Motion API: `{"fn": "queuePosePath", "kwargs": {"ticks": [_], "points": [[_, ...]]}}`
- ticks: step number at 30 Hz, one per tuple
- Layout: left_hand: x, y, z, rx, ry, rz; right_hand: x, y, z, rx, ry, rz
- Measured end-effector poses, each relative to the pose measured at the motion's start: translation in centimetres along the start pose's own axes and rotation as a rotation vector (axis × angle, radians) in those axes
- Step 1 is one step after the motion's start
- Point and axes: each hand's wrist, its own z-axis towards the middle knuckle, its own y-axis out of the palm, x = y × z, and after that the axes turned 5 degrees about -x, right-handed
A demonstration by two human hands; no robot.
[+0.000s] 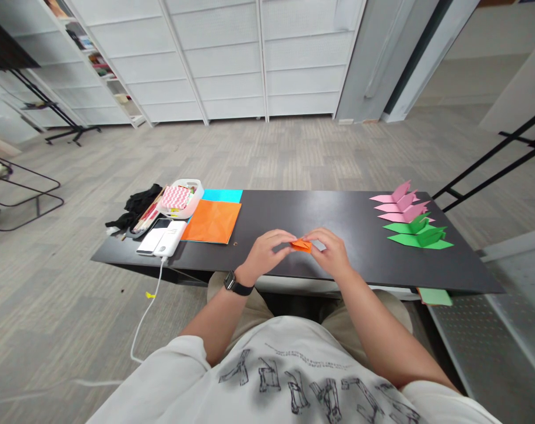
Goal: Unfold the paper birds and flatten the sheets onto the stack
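Note:
A small folded piece of orange paper [301, 245] is pinched between both my hands above the front middle of the dark table [293, 212]. My left hand [267, 253], with a black watch on its wrist, grips the paper's left end with curled fingers. My right hand [331, 253] closes on its right end. Most of the paper is hidden by my fingers.
Flat orange sheets [212, 221] lie over blue ones [223, 195] at the table's left, beside a white basket [181, 197], a white power bank [170, 238] with its cable, and pens. Folded pink shapes [399, 203] and green shapes [419, 232] sit at the right. A green sheet [435, 296] lies under the table's edge.

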Motion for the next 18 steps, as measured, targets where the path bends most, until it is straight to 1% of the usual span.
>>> {"fn": "queuePosePath", "kwargs": {"ticks": [4,10,14,18], "points": [[-0.21,-0.05,-0.13,-0.048,0.020,-0.073,-0.07,-0.17,-0.09,-0.010,0.003,0.038],[-0.47,0.21,-0.29,-0.070,-0.036,-0.127,0.13,-0.09,-0.22,-0.030,0.018,0.073],[-0.32,0.58,-0.40,-0.021,-0.073,-0.090,-0.03,0.24,-0.38,0.005,0.002,0.069],[0.18,0.69,-0.47,0.020,-0.070,-0.047,-0.21,0.47,-0.55,0.020,0.012,0.062]]}}
